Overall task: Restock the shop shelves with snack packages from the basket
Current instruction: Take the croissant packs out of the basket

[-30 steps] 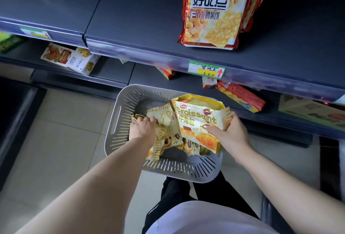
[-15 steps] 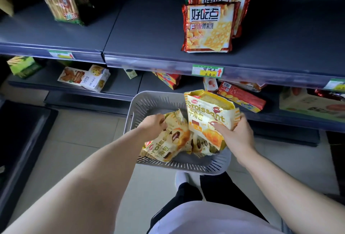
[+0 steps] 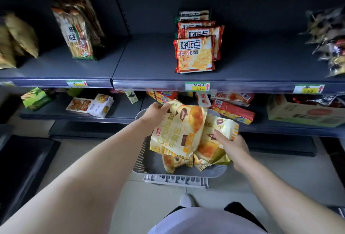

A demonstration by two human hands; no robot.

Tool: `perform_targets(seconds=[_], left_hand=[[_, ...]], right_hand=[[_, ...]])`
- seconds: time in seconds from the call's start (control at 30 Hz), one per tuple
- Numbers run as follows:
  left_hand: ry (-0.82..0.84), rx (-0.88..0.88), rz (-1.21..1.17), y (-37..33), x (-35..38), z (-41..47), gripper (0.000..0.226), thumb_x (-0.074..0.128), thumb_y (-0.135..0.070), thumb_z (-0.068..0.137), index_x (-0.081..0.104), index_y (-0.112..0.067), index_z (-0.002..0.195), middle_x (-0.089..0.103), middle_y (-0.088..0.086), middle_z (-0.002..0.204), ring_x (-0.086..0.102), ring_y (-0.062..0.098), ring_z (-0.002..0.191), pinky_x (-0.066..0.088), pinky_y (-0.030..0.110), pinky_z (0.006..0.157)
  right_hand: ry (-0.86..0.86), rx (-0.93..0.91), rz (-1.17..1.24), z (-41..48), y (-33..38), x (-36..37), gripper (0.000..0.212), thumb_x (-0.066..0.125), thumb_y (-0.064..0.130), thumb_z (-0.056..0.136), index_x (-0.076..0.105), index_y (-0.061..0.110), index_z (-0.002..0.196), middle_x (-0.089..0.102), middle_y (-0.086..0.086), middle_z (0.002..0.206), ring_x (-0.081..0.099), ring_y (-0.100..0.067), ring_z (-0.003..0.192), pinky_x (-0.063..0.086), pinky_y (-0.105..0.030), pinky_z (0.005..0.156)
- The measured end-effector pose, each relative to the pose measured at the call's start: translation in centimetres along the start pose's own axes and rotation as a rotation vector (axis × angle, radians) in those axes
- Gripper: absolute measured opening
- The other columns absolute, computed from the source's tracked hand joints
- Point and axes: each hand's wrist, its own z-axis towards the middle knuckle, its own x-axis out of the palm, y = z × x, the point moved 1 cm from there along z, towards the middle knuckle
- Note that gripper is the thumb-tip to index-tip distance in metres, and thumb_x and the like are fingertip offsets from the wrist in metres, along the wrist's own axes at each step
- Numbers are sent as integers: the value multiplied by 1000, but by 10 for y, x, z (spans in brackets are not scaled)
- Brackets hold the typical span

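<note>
A grey slotted basket (image 3: 176,178) sits low in front of the shelves with yellow croissant packs in it. My left hand (image 3: 155,111) grips the top edge of one yellow croissant pack (image 3: 177,129), lifted above the basket. To its right, my right hand (image 3: 230,143) holds a second croissant pack (image 3: 218,131) by its side. Two more packs (image 3: 176,161) lie on the basket floor under them. The dark middle shelf (image 3: 145,65) runs just above both hands.
Red cracker packs (image 3: 195,55) stand in a row on the middle shelf, with a tall stick-snack bag (image 3: 78,34) to the left and dark bags (image 3: 332,43) at far right. The lower shelf holds biscuit boxes (image 3: 89,105) and red packs (image 3: 233,112). A dark cabinet (image 3: 20,168) stands at left.
Both hands have risen with their croissant packs, the left pack now lifted clear of the basket. The view has tilted up, showing more of the middle shelf.
</note>
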Motion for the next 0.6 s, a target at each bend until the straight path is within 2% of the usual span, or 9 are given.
perform_targets(seconds=[0.07, 0.1, 0.17, 0.27, 0.33, 0.4, 0.43, 0.5, 0.6], left_hand=[[200, -116, -162, -8, 7, -9, 59, 70, -51, 84, 49, -22, 131, 69, 7, 112, 68, 24, 94, 56, 39, 85], [303, -158, -124, -10, 11, -12, 74, 78, -53, 74, 44, -35, 138, 68, 7, 120, 68, 26, 104, 54, 46, 91], [500, -160, -7, -18, 22, -22, 78, 84, -35, 74, 38, -51, 134, 68, 4, 124, 67, 28, 110, 54, 47, 93], [592, -170, 60, -34, 39, -36, 93, 83, -9, 75, 31, -54, 138, 65, 3, 128, 65, 30, 112, 54, 50, 93], [502, -155, 119, -46, 53, -47, 96, 86, -12, 70, 32, -43, 143, 62, 0, 128, 63, 27, 110, 55, 46, 90], [317, -109, 200, -54, 67, -59, 80, 89, -22, 65, 47, -18, 133, 65, 1, 118, 66, 23, 102, 56, 42, 86], [231, -88, 219, -58, 75, -65, 71, 89, -25, 65, 53, -13, 125, 67, 4, 112, 67, 23, 99, 57, 42, 86], [70, -17, 199, -66, 90, -83, 54, 85, -25, 71, 55, -12, 113, 65, 4, 102, 64, 22, 96, 55, 38, 84], [-70, 83, 115, -76, 108, -110, 52, 80, -20, 74, 54, -19, 119, 65, 1, 98, 65, 21, 92, 56, 39, 85]], right_hand=[[3, 30, 60, 0, -3, -5, 42, 77, 47, 77, 63, 13, 98, 67, -4, 87, 63, -19, 75, 46, -29, 59], [5, 46, 97, -2, -2, -9, 39, 78, 45, 78, 63, 13, 94, 67, -5, 84, 64, -19, 72, 47, -28, 58], [-12, 56, 165, -2, -5, -19, 41, 79, 42, 78, 65, 9, 98, 71, -8, 86, 68, -24, 72, 51, -29, 59], [-31, 47, 198, -4, -13, -40, 42, 78, 40, 80, 64, 8, 104, 72, -9, 91, 68, -23, 73, 50, -26, 55], [-50, 20, 219, -6, -20, -59, 41, 77, 40, 80, 63, 11, 106, 71, -6, 93, 68, -22, 76, 54, -30, 62], [-76, -7, 226, -11, -27, -79, 46, 78, 41, 78, 61, 14, 110, 72, -4, 96, 70, -24, 82, 58, -41, 77], [-86, -29, 242, -16, -30, -90, 45, 78, 41, 78, 60, 16, 111, 71, -2, 97, 69, -24, 84, 58, -44, 82], [-108, -78, 271, -26, -35, -113, 41, 78, 37, 80, 54, 19, 109, 68, 2, 97, 68, -23, 87, 57, -46, 85], [-181, -197, 277, -47, -36, -148, 37, 75, 33, 83, 47, 23, 106, 64, 3, 98, 63, -21, 88, 53, -40, 80]])
